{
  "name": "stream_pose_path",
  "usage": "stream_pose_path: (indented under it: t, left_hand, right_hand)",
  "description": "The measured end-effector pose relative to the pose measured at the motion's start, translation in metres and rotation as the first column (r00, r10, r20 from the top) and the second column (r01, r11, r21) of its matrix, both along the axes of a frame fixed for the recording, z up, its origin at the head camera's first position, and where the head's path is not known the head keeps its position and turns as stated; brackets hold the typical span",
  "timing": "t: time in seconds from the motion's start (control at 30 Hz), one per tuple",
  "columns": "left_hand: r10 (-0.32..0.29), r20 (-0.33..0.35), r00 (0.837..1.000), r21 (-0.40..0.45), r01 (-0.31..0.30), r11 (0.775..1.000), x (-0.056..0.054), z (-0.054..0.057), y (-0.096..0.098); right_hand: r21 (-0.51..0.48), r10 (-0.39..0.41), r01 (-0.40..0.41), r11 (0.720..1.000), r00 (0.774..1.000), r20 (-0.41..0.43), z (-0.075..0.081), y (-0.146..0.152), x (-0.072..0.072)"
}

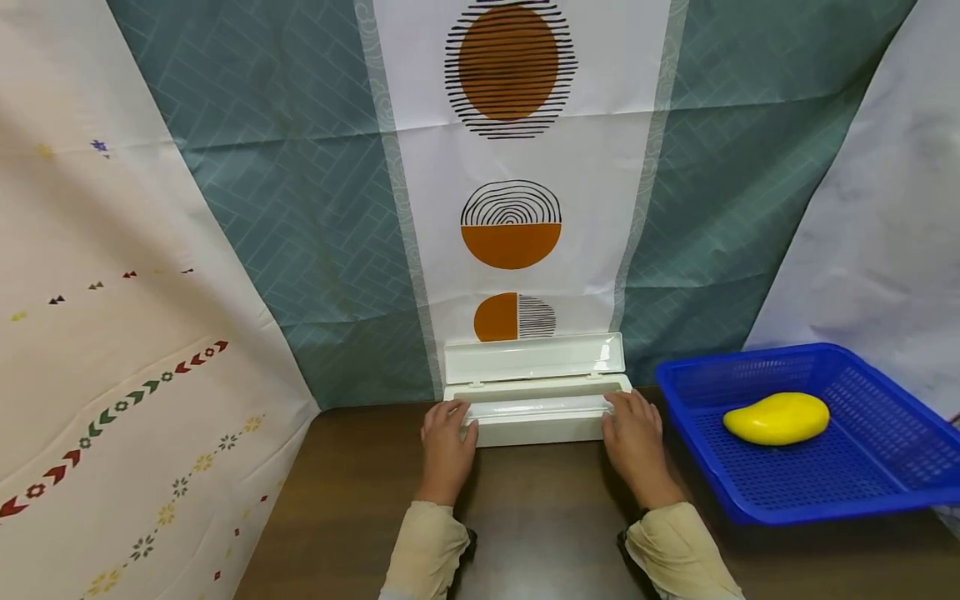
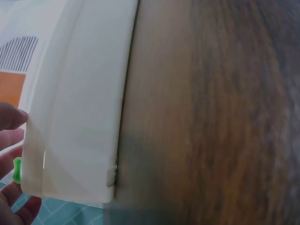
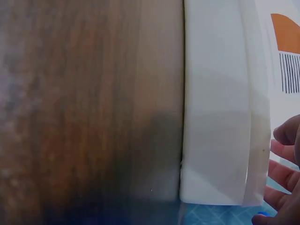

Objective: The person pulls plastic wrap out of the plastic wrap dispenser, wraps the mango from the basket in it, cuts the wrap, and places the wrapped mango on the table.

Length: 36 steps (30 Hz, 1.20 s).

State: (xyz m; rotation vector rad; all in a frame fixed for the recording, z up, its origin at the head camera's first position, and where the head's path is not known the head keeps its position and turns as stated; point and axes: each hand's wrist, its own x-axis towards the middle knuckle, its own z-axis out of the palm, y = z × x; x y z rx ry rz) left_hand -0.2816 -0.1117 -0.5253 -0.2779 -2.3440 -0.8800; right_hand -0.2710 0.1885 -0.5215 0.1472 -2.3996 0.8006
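Observation:
A long white plastic wrap dispenser (image 1: 536, 431) stands at the back of the table, its lid (image 1: 534, 358) tipped up and back. A glossy white roll (image 1: 536, 407) lies along its opening. My left hand (image 1: 447, 442) grips the dispenser's left end, thumb toward the front and fingers over the rim. At the opposite end, my right hand (image 1: 635, 442) holds on the same way. A small green piece (image 2: 17, 169) shows by the left fingers (image 2: 10, 159) in the left wrist view. In the right wrist view, the right fingers (image 3: 283, 176) curl beside the dispenser's rim.
A blue plastic basket (image 1: 750, 500) with a yellow mango (image 1: 777, 418) in it sits to the right. Behind the dispenser hangs a patterned cloth (image 1: 420, 125), and another printed cloth (image 1: 150, 400) slopes down on the left. The brown table (image 1: 540, 517) extends in front.

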Motion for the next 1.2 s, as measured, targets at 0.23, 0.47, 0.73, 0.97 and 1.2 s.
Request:
stream_pose_path:
  t: [0.23, 0.47, 0.73, 0.97, 1.2]
  left_hand:
    - [0.015, -0.017, 1.000, 0.019, -0.015, 1.000, 0.001, -0.004, 0.000]
    - [0.022, 0.037, 0.999, 0.078, -0.025, 0.997, 0.002, -0.002, 0.003]
    - [0.030, 0.040, 0.999, 0.121, -0.034, 0.992, 0.001, -0.002, 0.005]
    - [0.046, 0.025, 0.999, 0.193, -0.050, 0.980, -0.003, -0.001, 0.008]
    - [0.092, -0.020, 0.996, 0.229, -0.085, 0.970, -0.007, -0.002, 0.008]
  right_hand:
    - [-0.028, -0.011, 0.009, 1.000, 0.998, -0.058, -0.003, 0.000, -0.006]
    - [-0.114, -0.001, -0.003, 0.993, 0.999, -0.038, -0.006, 0.005, -0.010]
    - [-0.194, 0.001, 0.004, 0.981, 1.000, 0.022, -0.004, 0.010, -0.014]
    - [-0.221, -0.019, 0.025, 0.975, 0.999, 0.029, -0.002, 0.012, -0.017]
    - [-0.253, -0.014, 0.026, 0.967, 0.999, 0.048, -0.003, 0.010, -0.018]
